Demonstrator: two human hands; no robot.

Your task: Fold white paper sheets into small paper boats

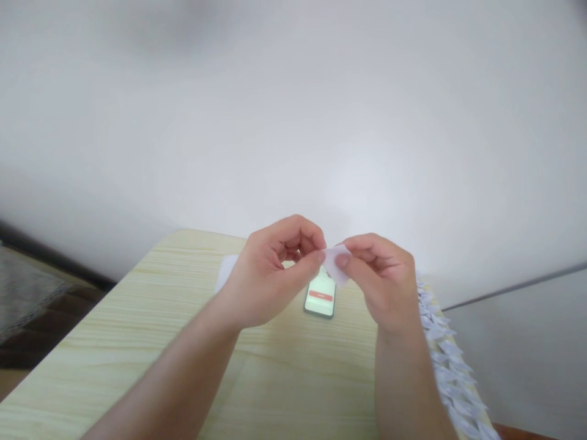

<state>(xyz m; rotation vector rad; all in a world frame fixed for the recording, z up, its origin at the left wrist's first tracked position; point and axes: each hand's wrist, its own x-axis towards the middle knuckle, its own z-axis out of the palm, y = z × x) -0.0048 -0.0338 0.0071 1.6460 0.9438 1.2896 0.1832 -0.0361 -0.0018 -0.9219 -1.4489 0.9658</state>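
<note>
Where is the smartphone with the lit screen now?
In the head view, the smartphone lies on the pale wood-grain table just right of centre, partly hidden behind the small white paper piece held between the left hand and right hand.

A small white paper piece [337,267] and the bare left hand [275,272] hid the upper end of a lit rectangular smartphone [320,308]; lettering on its red on-screen button [321,296] was illegibly small. Left of the phone, that hand covered part of a flat white item [224,272]; right of the phone, blurred, pointed white paper pieces [452,363] ran out of frame.
</note>
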